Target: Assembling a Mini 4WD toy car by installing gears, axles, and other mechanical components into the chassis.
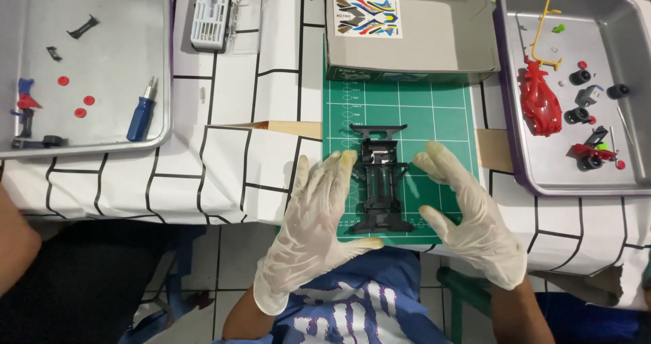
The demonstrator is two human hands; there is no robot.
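Here, black chassis (381, 181) between gloved hands, trays alongside.

Thin, smooth, faintly glossy rubber gloves cover the left hand (308, 228) and right hand (468, 212). Between their fingers (339, 164) lies a matt black plastic chassis (380, 181) on a matt green cutting mat (434, 123) with a fine printed grid. Beyond the fingertips, a dull grey cardboard box (434, 39); either side, brushed metal trays (122, 59). A soft printed cloth (258, 113) covers the desk.
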